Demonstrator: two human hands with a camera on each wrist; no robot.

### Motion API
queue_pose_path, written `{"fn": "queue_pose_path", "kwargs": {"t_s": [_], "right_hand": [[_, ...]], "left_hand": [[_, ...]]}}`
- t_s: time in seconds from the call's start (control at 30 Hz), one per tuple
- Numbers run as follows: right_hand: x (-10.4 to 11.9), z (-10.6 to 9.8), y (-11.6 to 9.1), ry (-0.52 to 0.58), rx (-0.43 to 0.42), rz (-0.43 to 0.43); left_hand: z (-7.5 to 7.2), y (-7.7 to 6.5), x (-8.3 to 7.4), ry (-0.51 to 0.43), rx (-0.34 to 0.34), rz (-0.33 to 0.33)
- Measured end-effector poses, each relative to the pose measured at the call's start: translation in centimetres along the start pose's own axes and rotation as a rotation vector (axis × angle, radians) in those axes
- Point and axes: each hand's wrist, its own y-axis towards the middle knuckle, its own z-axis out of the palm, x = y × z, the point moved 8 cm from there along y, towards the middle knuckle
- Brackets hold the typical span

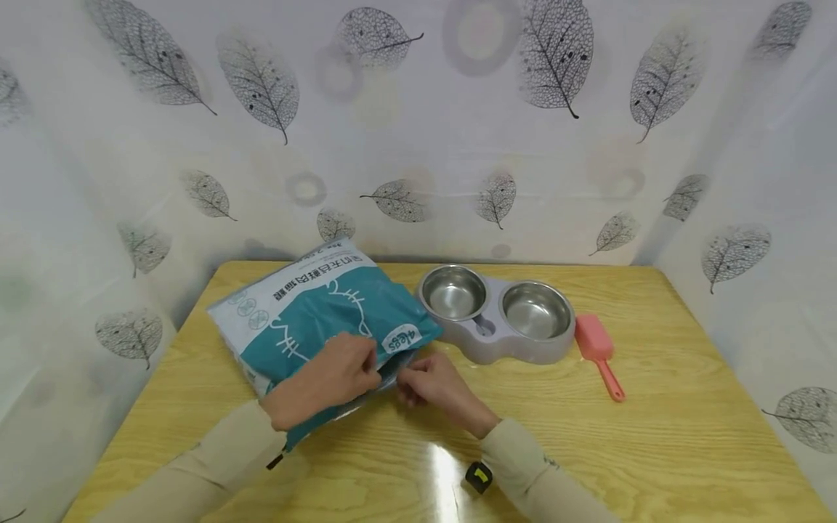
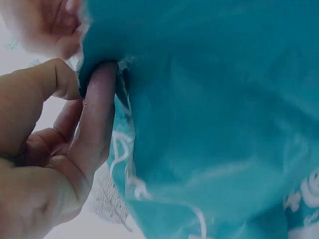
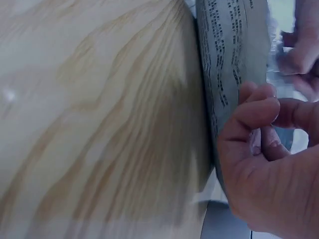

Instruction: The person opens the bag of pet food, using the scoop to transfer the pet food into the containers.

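Note:
A teal and white pet food bag (image 1: 314, 312) lies on the table, its opening facing the near right side. My left hand (image 1: 336, 381) pinches the upper lip of that opening. In the left wrist view the left hand's thumb and finger (image 2: 97, 109) take the teal film between them, one finger partly inside the mouth. My right hand (image 1: 439, 388) is at the lower lip, just right of the left. Thumb and bent fingers of the right hand (image 3: 269, 154) pinch the edge of the printed back panel in the right wrist view. A dark gap shows between the lips.
A grey double feeder (image 1: 487, 351) with two steel bowls (image 1: 536, 312) stands behind and right of the bag. Beside it lies a pink scoop (image 1: 595, 341). A small black and yellow object (image 1: 479, 476) is near the right sleeve. Leaf-printed curtain surrounds the wooden table (image 1: 680, 436).

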Motion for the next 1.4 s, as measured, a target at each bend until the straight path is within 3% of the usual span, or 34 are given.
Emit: {"fn": "queue_pose_path", "kwargs": {"t_s": [0.3, 0.4, 0.63, 0.93, 1.13, 1.4], "right_hand": [[-0.2, -0.4, -0.1, -0.113, 0.022, -0.016], [0.2, -0.8, 0.0, -0.150, -0.005, -0.032], [0.8, -2.4, 0.4, -0.155, -0.124, -0.081], [0.6, -2.7, 0.4, -0.262, -0.060, -0.123], [1.2, -3.5, 0.4, -0.321, -0.154, -0.139], [1.2, -5.4, 0.6, -0.222, -0.279, -0.100]], "left_hand": [[-2.2, 0.1, -0.3, -0.028, 0.001, 0.002], [-2.5, -0.1, -0.9, 0.027, -0.011, 0.004], [-2.0, -0.7, -3.2, 0.256, 0.022, -0.004], [-4.2, -0.4, -2.9, 0.246, -0.063, -0.001], [-2.6, -0.4, -2.3, 0.189, -0.045, 0.002], [-0.7, 0.0, -1.8, 0.234, 0.052, -0.028]]}}
